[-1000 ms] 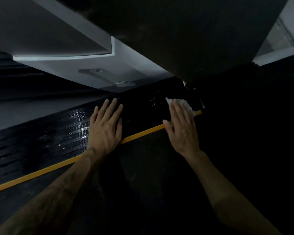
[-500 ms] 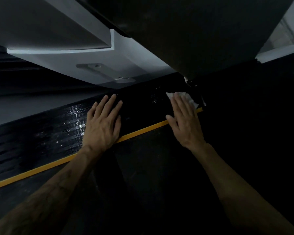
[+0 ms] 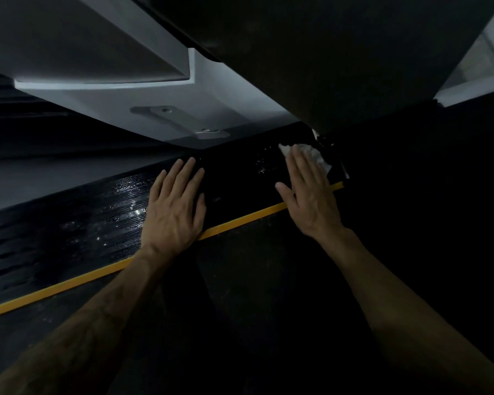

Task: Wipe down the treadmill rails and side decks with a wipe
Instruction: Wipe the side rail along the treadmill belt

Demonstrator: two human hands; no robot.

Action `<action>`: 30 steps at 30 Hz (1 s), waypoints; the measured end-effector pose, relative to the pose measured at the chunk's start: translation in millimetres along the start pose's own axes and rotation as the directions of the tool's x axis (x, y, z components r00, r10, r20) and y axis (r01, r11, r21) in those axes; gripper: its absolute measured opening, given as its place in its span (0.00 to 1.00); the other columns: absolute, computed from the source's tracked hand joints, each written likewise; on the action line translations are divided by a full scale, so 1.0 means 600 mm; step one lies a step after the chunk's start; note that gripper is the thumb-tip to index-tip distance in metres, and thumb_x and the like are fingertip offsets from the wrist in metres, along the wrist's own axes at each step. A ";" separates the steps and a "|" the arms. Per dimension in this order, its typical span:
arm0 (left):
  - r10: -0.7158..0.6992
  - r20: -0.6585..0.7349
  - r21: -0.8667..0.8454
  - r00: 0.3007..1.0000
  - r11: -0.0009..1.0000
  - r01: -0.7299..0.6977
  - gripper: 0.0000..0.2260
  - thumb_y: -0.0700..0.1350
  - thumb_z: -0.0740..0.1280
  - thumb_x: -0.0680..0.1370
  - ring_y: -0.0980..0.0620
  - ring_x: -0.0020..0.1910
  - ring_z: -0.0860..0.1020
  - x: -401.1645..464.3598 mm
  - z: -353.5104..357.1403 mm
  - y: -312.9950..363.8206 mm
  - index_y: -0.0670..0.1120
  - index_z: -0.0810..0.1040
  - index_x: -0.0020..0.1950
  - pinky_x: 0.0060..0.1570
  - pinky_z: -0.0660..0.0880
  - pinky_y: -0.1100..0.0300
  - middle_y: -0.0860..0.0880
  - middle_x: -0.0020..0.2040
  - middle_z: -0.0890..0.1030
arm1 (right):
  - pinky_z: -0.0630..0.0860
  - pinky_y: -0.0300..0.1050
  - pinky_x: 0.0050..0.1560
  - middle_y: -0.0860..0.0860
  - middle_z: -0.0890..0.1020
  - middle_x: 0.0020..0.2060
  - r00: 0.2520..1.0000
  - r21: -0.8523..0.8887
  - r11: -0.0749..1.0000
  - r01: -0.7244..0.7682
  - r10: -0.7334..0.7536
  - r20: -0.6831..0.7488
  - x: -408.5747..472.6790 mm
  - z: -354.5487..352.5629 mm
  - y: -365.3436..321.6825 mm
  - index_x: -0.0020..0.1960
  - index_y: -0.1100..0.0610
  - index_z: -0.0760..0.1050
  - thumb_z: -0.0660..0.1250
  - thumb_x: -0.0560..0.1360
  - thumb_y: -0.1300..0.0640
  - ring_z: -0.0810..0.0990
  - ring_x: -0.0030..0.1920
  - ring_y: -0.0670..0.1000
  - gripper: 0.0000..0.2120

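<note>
A black ribbed side deck (image 3: 77, 223) of the treadmill runs diagonally, wet and shiny, edged by a yellow stripe (image 3: 240, 220). My left hand (image 3: 176, 212) lies flat on the deck with straight fingers, holding nothing. My right hand (image 3: 308, 192) presses a crumpled white wipe (image 3: 314, 155) flat against the deck's far end, near a dark corner under the frame. Most of the wipe is hidden beneath my fingers.
A grey treadmill frame part (image 3: 154, 109) with a screwed bracket (image 3: 180, 121) overhangs the deck. A large dark panel (image 3: 325, 52) hangs above the far end. The dark belt (image 3: 268, 295) lies below the stripe. A pale floor strip (image 3: 40, 181) lies left.
My right hand with the wipe has slid slightly further toward the deck's far end. My left hand has stayed flat on the deck.
</note>
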State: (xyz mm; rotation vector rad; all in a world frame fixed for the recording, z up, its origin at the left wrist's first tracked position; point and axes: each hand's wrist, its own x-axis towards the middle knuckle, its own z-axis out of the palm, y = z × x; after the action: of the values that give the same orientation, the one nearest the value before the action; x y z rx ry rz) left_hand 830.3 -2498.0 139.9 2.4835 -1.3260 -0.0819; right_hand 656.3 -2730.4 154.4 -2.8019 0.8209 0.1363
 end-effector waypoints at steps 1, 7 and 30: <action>0.000 -0.003 0.006 1.000 1.000 0.000 0.25 0.52 0.53 0.85 0.46 0.82 0.56 0.000 0.000 0.000 0.42 0.67 0.79 0.80 0.54 0.43 0.43 0.82 0.62 | 0.41 0.53 0.81 0.54 0.44 0.84 0.997 0.009 0.997 -0.082 0.082 -0.006 0.011 -0.005 -0.001 0.84 0.55 0.43 0.46 0.84 0.38 0.42 0.83 0.53 0.35; 0.002 0.003 0.011 1.000 1.000 -0.002 0.25 0.52 0.53 0.85 0.46 0.83 0.56 0.000 0.001 -0.002 0.43 0.67 0.79 0.81 0.53 0.44 0.43 0.82 0.62 | 0.40 0.54 0.81 0.57 0.43 0.83 0.957 0.016 0.958 -0.287 0.287 0.035 0.079 -0.021 -0.044 0.83 0.59 0.40 0.46 0.83 0.34 0.42 0.83 0.55 0.40; -0.010 -0.028 -0.006 1.000 1.000 0.010 0.24 0.51 0.55 0.84 0.45 0.82 0.57 0.000 0.002 0.000 0.42 0.68 0.78 0.80 0.55 0.42 0.41 0.81 0.63 | 0.54 0.58 0.81 0.56 0.54 0.83 0.998 0.173 0.984 0.052 -0.044 -0.049 0.018 -0.004 -0.019 0.84 0.57 0.52 0.53 0.83 0.39 0.51 0.83 0.54 0.36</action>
State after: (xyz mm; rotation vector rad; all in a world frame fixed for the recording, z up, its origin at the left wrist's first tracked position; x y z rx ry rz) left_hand 830.3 -2498.3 138.9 2.4776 -1.3008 -0.0533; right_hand 671.5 -2727.0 157.3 -2.6660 0.7362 -0.0072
